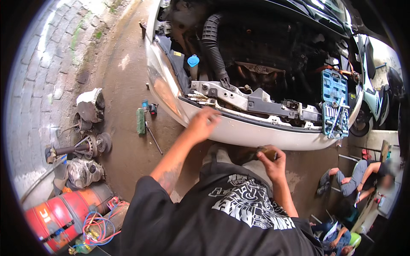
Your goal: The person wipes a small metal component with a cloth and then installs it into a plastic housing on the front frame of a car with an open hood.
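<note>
My left hand point(204, 124) hovers over the white front bumper point(256, 135) of a car, fingers apart and nothing in them. Just beyond it, several slim metal parts with pale ends point(199, 97) lie on the front panel by the headlight point(164, 94). Close to my body, my right hand point(274, 164) is closed around a small brown and dark object point(268, 152). Its kind is not clear, as my fingers cover part of it.
An opened teal socket set case point(334, 87) rests on the car's front right edge. The engine bay point(260, 47) is uncovered. On the ground at left are a green box point(141, 121), a long bar point(153, 138), metal parts and a red drum point(55, 217). People point(363, 179) sit at right.
</note>
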The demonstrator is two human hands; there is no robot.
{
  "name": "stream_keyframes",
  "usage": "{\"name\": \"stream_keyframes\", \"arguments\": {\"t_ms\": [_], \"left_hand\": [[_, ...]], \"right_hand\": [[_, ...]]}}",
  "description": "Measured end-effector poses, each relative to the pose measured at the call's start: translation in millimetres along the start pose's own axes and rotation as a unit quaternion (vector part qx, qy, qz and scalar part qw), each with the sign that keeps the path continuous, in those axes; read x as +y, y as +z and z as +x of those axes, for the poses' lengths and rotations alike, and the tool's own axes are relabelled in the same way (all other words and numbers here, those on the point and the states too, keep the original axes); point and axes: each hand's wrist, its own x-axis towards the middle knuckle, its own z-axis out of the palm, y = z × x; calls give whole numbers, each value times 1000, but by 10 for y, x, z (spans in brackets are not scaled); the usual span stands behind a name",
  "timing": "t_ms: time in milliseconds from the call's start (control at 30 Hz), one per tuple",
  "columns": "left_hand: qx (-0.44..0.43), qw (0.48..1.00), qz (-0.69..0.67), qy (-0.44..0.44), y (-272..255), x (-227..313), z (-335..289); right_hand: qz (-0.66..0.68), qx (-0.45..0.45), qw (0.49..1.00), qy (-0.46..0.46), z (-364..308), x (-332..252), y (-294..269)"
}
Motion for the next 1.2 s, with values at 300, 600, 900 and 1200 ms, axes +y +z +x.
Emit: {"name": "stream_keyframes", "arguments": {"t_ms": [300,600,900,1200], "left_hand": [[9,971,226,76,-124,-750,826],[-3,978,197,75,-208,-763,849],[70,990,-108,53,-481,-159,835],[-156,798,-572,-106,-296,1465,928]], "right_hand": [[-22,114,993,-22,550,-101,-341],[1,91,996,-16,973,-103,-323],[-30,21,981,-191,1299,-292,-285],[-187,44,840,-507,1423,-1317,-53]]}}
